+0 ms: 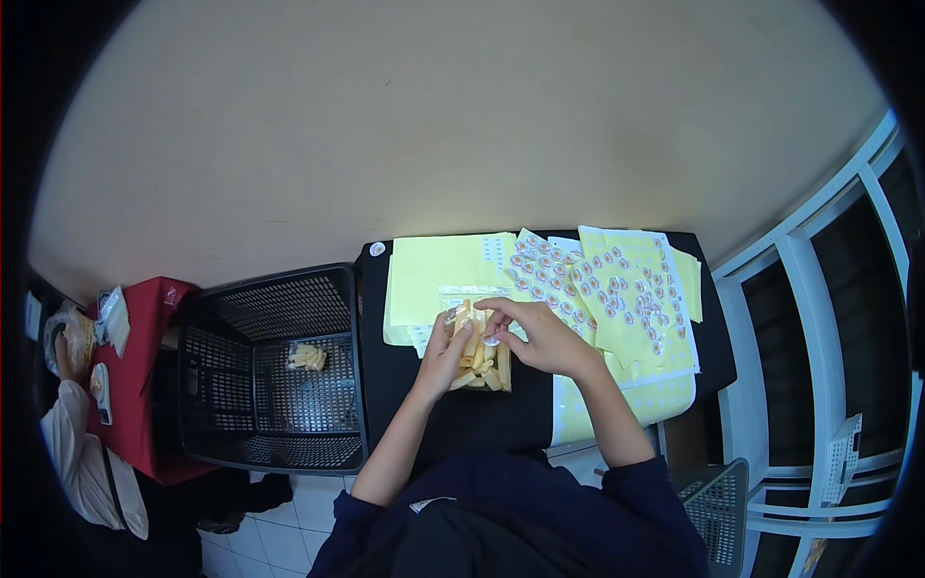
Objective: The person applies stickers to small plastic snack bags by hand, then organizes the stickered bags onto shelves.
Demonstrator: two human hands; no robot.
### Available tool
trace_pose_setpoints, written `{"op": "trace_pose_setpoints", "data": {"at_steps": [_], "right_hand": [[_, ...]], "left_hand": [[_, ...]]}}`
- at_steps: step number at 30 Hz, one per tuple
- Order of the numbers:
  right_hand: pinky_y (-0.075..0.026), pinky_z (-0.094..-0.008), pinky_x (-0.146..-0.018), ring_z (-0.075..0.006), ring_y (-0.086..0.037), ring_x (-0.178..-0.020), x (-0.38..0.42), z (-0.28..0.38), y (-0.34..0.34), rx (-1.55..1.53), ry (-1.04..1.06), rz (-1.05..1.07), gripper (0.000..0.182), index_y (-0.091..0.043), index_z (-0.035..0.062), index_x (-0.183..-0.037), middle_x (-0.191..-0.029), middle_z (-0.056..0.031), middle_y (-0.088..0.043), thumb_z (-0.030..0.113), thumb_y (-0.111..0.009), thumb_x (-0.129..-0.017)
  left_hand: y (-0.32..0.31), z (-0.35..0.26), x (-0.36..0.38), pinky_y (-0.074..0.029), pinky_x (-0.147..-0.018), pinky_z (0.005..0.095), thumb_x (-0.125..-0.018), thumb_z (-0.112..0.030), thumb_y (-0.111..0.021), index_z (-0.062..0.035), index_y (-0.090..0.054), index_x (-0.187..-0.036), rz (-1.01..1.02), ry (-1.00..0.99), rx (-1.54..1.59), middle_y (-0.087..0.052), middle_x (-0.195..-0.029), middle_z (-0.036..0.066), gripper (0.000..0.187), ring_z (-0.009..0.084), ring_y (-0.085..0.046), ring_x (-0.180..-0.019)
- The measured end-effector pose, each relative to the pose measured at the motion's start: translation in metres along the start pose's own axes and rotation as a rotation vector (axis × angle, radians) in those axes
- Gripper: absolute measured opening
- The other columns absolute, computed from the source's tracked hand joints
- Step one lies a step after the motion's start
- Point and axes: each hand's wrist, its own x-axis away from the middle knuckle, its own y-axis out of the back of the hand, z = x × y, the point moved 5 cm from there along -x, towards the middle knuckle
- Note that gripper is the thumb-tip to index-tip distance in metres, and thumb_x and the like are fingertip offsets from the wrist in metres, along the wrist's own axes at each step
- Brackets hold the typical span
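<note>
A clear plastic pack of pale yellow stick-shaped snacks (470, 371) lies over the black-covered table in front of me. My left hand (443, 356) is closed around the pack's left side, its thumb on the front. My right hand (540, 337) comes in from the right, fingers pinched at a small whitish round sticker (490, 339) against the pack's face. Behind the pack are plain yellow sheets (438, 275). To the right, sticker sheets (626, 294) with rows of round printed labels overlap one another.
Left of the table stands a black plastic crate (270, 289) with one snack pack (308, 357) inside. Farther left, another person's arm (67, 424) reaches over a red-covered table (135, 361). A single round sticker (377, 249) is on the black cloth's back left corner. White railings (800, 318) run along the right.
</note>
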Motion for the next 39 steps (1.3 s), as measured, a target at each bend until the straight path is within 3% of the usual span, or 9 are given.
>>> {"op": "trace_pose_setpoints", "data": {"at_steps": [7, 9, 12, 18, 21, 27, 30, 36, 39], "right_hand": [[-0.044, -0.0343, -0.074, -0.0258, -0.058, -0.081, 0.003, 0.006, -0.004, 0.013, -0.014, 0.082, 0.049, -0.04, 0.0082, -0.121, -0.09, -0.0119, -0.058, -0.004, -0.05, -0.075], [-0.043, -0.035, -0.072, -0.0254, -0.056, -0.078, 0.005, 0.006, -0.005, 0.094, 0.101, 0.075, 0.053, -0.037, 0.008, -0.122, -0.095, -0.0117, -0.053, -0.003, -0.052, -0.073], [-0.042, -0.0365, -0.071, -0.0256, -0.053, -0.077, 0.007, -0.001, -0.008, 0.164, 0.007, 0.2, 0.056, -0.034, 0.0074, -0.123, -0.095, -0.0117, -0.048, -0.002, -0.053, -0.071], [-0.04, -0.0363, -0.072, -0.0262, -0.053, -0.075, 0.008, 0.007, -0.011, 0.338, 0.006, 0.187, 0.055, -0.034, 0.0066, -0.121, -0.098, -0.0137, -0.047, 0.001, -0.054, -0.07], [-0.04, -0.0361, -0.073, -0.0249, -0.054, -0.074, 0.009, 0.01, -0.01, 0.374, 0.005, 0.124, 0.055, -0.034, 0.0055, -0.12, -0.1, -0.0135, -0.047, 0.001, -0.056, -0.07], [-0.042, -0.0353, -0.075, -0.0218, -0.055, -0.075, 0.01, 0.007, -0.009, 0.159, 0.01, 0.005, 0.052, -0.035, 0.0019, -0.117, -0.1, -0.0135, -0.047, -0.003, -0.055, -0.07], [-0.043, -0.0335, -0.074, -0.0206, -0.055, -0.075, 0.013, 0.005, -0.01, 0.128, 0.037, -0.039, 0.049, -0.035, 0.0011, -0.117, -0.099, -0.0138, -0.047, -0.005, -0.052, -0.071], [-0.044, -0.0316, -0.068, -0.0204, -0.055, -0.074, 0.016, 0.0, -0.01, 0.049, -0.009, 0.084, 0.048, -0.036, 0.0018, -0.117, -0.095, -0.0136, -0.048, -0.007, -0.05, -0.072], [-0.044, -0.0324, -0.066, -0.0223, -0.055, -0.074, 0.015, 0.003, -0.007, 0.114, 0.055, 0.022, 0.05, -0.036, 0.0025, -0.118, -0.094, -0.0136, -0.048, -0.007, -0.05, -0.071]], "left_hand": [[-0.007, -0.003, 0.004, -0.044, -0.078, 0.0261, -0.089, -0.02, -0.043, 0.0018, -0.031, -0.118, 0.045, 0.136, 0.034, -0.047, -0.108, 0.014, 0.038, 0.0156, -0.052, -0.095], [-0.006, -0.003, 0.004, -0.044, -0.08, 0.0264, -0.089, -0.019, -0.043, 0.0021, -0.03, -0.118, 0.058, 0.157, 0.041, -0.047, -0.108, 0.014, 0.039, 0.0162, -0.051, -0.096], [-0.01, -0.005, 0.009, -0.042, -0.083, 0.0277, -0.087, -0.018, -0.045, 0.0029, -0.025, -0.122, 0.179, 0.193, -0.052, -0.046, -0.11, 0.016, 0.045, 0.0188, -0.05, -0.099], [-0.014, -0.003, 0.012, -0.04, -0.086, 0.0289, -0.086, -0.013, -0.044, 0.0037, -0.017, -0.126, 0.276, 0.197, -0.203, -0.044, -0.113, 0.019, 0.051, 0.0205, -0.047, -0.104], [-0.017, -0.008, 0.016, -0.035, -0.092, 0.0293, -0.083, -0.015, -0.043, 0.0047, -0.017, -0.129, 0.304, 0.233, -0.174, -0.034, -0.123, 0.018, 0.057, 0.0207, -0.038, -0.114], [-0.018, -0.005, 0.016, -0.035, -0.092, 0.0291, -0.082, -0.013, -0.04, 0.0028, -0.016, -0.13, 0.339, 0.192, -0.214, -0.035, -0.123, 0.017, 0.056, 0.0207, -0.039, -0.113], [-0.014, -0.001, 0.015, -0.039, -0.087, 0.0308, -0.085, -0.011, -0.037, 0.0004, -0.02, -0.126, 0.291, 0.165, -0.222, -0.043, -0.114, 0.019, 0.046, 0.0208, -0.047, -0.104], [-0.018, -0.002, 0.016, -0.037, -0.089, 0.0311, -0.085, -0.011, -0.037, -0.0002, -0.02, -0.126, 0.29, 0.182, -0.189, -0.042, -0.115, 0.02, 0.046, 0.0215, -0.045, -0.106], [-0.019, 0.0, 0.016, -0.037, -0.089, 0.0308, -0.085, -0.01, -0.038, -0.0002, -0.019, -0.126, 0.306, 0.175, -0.165, -0.042, -0.115, 0.02, 0.047, 0.0214, -0.045, -0.106]]}}
